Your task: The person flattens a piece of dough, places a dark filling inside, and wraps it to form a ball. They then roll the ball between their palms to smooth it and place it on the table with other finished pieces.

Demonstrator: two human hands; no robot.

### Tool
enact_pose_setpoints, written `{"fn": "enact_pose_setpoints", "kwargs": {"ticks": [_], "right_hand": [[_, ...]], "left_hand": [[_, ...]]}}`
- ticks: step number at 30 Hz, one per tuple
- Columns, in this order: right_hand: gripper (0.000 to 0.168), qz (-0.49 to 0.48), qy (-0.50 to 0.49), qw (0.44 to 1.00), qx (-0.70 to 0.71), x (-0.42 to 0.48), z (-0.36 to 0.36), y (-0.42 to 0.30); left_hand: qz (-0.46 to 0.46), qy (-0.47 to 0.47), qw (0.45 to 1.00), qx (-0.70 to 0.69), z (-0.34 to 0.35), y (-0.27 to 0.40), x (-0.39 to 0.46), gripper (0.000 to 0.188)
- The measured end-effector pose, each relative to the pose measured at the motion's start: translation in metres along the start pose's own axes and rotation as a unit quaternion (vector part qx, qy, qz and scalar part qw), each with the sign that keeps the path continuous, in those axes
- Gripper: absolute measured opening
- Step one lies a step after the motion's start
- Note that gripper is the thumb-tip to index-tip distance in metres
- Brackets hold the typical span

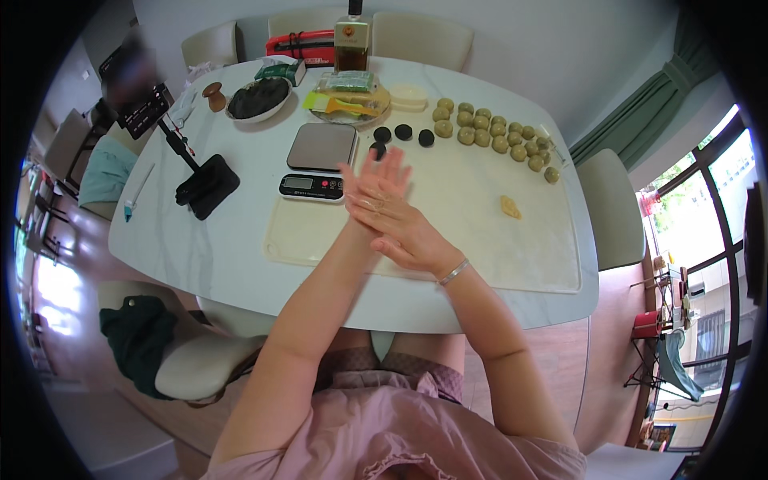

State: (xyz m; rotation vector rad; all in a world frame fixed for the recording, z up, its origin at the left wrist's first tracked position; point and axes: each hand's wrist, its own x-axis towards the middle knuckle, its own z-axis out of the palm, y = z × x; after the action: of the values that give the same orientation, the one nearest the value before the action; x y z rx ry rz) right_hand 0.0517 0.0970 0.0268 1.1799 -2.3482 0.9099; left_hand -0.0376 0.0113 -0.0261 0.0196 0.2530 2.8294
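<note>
Over the pale cutting mat (432,240), my left hand (384,171) points away from me with its fingers spread. My right hand (405,228), a bracelet at its wrist, lies flat across the left palm and heel. A wet-looking sheen shows on the right fingers. Whether anything sits between the palms is hidden. Several black balls (403,132) lie just beyond my left fingertips. Left of the hands is a digital kitchen scale (322,148) with a bare platform. A small flattened piece of yellowish dough (510,207) rests on the mat at right.
Rows of olive-beige balls (481,122) line the mat's far right. Farther back are a plate with an orange-handled brush (345,107), a bowl of dark dough (261,99), a wooden press (214,97) and a tall bottle (352,45). A phone stand (207,186) is at left.
</note>
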Motion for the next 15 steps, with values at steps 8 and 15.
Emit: {"fn": "enact_pose_setpoints", "kwargs": {"ticks": [8,15], "right_hand": [[0.050,0.240,0.070,0.968,0.024,-0.018,-0.015,0.032],[0.062,0.059,0.001,0.996,-0.072,0.002,0.004,-0.007]], "left_hand": [[-0.164,-0.022,0.986,-0.002,0.015,-0.021,-0.023,0.083],[0.048,0.019,0.995,-0.087,0.003,0.018,0.004,0.077]]}}
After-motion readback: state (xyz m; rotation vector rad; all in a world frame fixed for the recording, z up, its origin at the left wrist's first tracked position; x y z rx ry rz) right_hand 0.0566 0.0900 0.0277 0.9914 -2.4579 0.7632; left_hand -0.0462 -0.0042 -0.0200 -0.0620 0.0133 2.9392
